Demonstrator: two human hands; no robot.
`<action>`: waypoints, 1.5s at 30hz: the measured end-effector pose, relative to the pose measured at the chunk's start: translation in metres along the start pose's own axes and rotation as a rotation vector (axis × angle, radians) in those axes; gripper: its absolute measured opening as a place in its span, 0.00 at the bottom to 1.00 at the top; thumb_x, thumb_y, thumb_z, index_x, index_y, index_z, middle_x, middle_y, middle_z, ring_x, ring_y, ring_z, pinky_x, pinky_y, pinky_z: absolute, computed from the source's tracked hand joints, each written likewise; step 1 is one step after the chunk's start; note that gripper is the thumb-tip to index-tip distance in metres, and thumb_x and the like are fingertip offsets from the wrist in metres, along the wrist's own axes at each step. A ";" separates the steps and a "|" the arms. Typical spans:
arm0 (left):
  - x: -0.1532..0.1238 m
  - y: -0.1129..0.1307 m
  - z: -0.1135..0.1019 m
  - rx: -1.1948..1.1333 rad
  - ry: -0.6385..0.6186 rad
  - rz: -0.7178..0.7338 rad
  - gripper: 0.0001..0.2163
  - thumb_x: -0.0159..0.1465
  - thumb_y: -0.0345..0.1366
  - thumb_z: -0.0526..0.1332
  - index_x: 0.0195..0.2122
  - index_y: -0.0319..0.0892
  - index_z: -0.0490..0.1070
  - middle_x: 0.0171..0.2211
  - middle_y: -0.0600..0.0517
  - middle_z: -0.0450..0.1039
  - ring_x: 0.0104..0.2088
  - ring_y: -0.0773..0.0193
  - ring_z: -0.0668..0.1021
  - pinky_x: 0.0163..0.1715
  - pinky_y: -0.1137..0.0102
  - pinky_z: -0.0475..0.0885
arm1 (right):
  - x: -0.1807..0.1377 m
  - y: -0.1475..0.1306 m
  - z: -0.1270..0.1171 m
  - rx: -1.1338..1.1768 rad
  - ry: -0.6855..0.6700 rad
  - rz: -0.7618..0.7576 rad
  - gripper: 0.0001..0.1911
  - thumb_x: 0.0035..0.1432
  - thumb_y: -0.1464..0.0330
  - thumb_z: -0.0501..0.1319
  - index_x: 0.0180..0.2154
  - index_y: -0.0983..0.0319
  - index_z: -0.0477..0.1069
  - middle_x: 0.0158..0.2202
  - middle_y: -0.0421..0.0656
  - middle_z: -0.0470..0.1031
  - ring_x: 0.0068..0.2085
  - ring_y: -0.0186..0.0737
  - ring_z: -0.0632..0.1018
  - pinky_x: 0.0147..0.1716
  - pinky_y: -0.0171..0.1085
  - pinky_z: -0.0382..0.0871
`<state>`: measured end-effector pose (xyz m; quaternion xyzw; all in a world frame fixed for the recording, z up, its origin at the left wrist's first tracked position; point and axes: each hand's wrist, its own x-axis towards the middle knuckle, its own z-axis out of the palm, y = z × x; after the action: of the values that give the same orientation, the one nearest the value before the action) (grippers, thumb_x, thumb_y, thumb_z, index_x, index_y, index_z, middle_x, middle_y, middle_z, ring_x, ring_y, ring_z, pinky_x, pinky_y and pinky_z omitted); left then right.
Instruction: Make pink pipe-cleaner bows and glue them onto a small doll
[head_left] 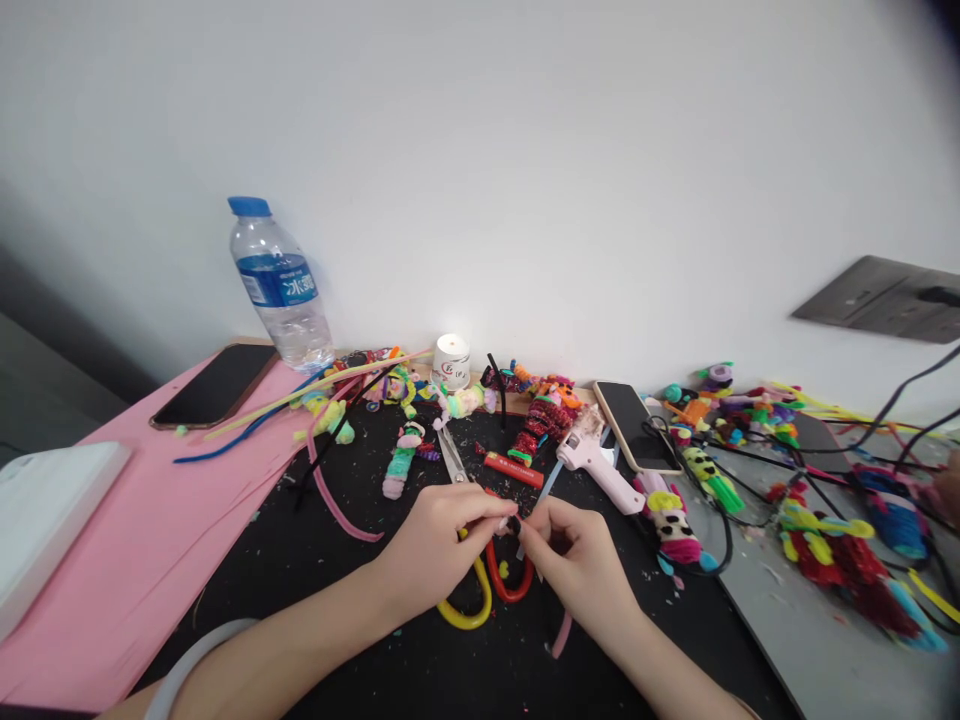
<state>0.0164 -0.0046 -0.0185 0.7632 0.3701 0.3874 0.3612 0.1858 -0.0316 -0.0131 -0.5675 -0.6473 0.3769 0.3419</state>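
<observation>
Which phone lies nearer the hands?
The pale-edged phone beside the glue gun; the dark-edged phone lies farther away, on the pink sheet.

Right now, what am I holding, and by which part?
A small black-and-white piece, pinched by the left hand and right hand; which part is too small to tell.

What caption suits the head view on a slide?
Left hand and right hand pinch a small dark piece over scissors, a pale glue gun nearby.

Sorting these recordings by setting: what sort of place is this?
Probably a craft worktable against a wall, judging by the pale glue gun, scissors and colourful fuzzy figures on it.
</observation>
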 end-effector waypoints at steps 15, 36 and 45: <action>-0.001 0.004 0.008 -0.318 0.034 -0.314 0.07 0.58 0.31 0.59 0.36 0.39 0.75 0.33 0.48 0.79 0.33 0.63 0.79 0.35 0.72 0.73 | -0.002 -0.004 0.002 0.043 0.012 -0.007 0.15 0.55 0.66 0.55 0.19 0.62 0.58 0.16 0.34 0.57 0.19 0.29 0.59 0.19 0.30 0.53; 0.008 -0.001 0.002 -0.647 -0.067 -0.612 0.08 0.53 0.35 0.64 0.31 0.36 0.74 0.27 0.48 0.79 0.30 0.60 0.80 0.31 0.69 0.74 | 0.003 0.003 -0.001 -0.030 -0.023 -0.033 0.14 0.58 0.66 0.54 0.21 0.62 0.60 0.17 0.35 0.59 0.20 0.30 0.61 0.19 0.30 0.54; 0.004 0.006 0.004 -0.367 -0.001 -0.382 0.07 0.58 0.32 0.58 0.30 0.37 0.75 0.26 0.49 0.77 0.29 0.62 0.78 0.31 0.71 0.72 | 0.002 0.003 0.002 -0.108 -0.056 -0.088 0.11 0.59 0.68 0.52 0.26 0.62 0.64 0.18 0.35 0.61 0.21 0.30 0.63 0.21 0.29 0.56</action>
<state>0.0229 -0.0051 -0.0142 0.6015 0.4309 0.3722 0.5603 0.1857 -0.0299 -0.0165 -0.5454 -0.7002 0.3418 0.3089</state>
